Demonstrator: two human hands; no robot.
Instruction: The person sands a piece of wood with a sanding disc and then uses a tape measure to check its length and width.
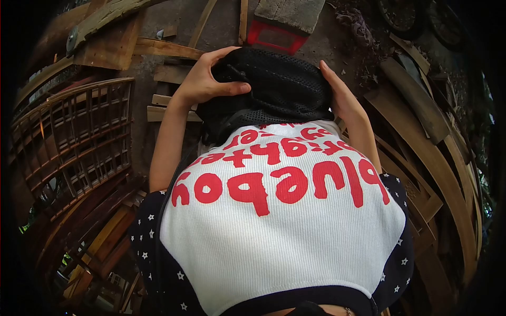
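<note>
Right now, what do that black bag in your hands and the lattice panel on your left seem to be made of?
Bag: looks like black mesh fabric, matte, with tiny holes showing; it sags softly between the left hand and right hand. Lattice panel: seems bare, weathered wood, brown thin slats crossed in a grid, no shine.

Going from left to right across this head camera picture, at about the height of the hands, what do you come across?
Wooden lattice frame → left hand → black mesh bag gripped by both hands → right hand → curved wooden planks.
</note>
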